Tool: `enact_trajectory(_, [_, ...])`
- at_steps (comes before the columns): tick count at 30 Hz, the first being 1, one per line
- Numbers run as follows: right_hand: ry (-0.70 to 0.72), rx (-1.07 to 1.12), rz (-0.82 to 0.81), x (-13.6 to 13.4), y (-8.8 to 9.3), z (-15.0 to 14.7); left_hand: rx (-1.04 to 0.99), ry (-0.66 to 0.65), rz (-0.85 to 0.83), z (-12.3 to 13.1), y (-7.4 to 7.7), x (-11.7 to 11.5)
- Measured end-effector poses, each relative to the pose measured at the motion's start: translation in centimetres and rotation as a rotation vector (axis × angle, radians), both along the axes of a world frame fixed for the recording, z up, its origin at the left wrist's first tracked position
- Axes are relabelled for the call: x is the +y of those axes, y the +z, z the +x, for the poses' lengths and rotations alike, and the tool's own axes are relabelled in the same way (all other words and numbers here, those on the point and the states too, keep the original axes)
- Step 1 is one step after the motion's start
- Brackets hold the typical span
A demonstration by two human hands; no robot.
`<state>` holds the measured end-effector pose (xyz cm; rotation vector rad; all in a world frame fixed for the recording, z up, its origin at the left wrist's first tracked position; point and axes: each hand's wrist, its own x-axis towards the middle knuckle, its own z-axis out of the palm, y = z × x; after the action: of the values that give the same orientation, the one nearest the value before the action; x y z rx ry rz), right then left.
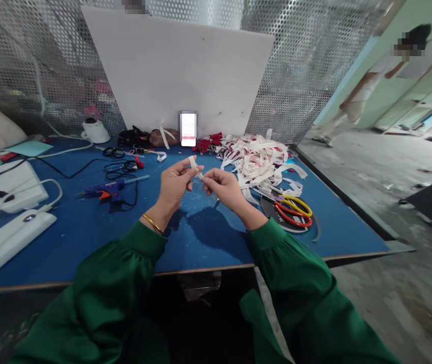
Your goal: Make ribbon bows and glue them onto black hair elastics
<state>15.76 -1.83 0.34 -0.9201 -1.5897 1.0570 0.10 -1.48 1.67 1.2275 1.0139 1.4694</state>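
Between my two hands, above the blue table (204,247), is a short white fabric strip (193,163). My left hand (175,183) pinches it between thumb and fingers, its upper end sticking up past the fingertips. At the strip's lower end, my right hand (223,186) closes thumb and fingertips on it. The fingertips partly cover the strip. Close to my right hand lies a tangled heap of white and red strips (255,159). Scissors (294,211) with red and yellow handles rest on a black disc (271,210) right of that hand.
Left of my hands lies a blue glue gun (105,191) among black cables. White power strips (14,242) fill the left side. A lit phone (188,129) leans on a white board (185,65) at the back. A person (367,83) walks at far right.
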Motion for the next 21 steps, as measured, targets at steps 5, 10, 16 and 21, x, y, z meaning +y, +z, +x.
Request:
enact_trajectory(5, [0.016,0.091,-0.067,-0.1,0.6,0.0,0.086,-0.04,0.05,0.1,-0.4,0.0])
enact_trajectory(10, [0.013,0.154,-0.122,-0.3,1.1,0.1,0.209,-0.077,0.094,0.1,-0.5,-0.2])
enact_trajectory(16, [0.02,0.244,-0.184,-0.4,1.2,0.2,0.302,-0.111,0.112,0.0,-0.2,-0.5])
enact_trajectory(21, [0.022,0.333,-0.274,-0.2,0.9,0.3,0.327,-0.119,0.116,0.1,-0.1,-0.6])
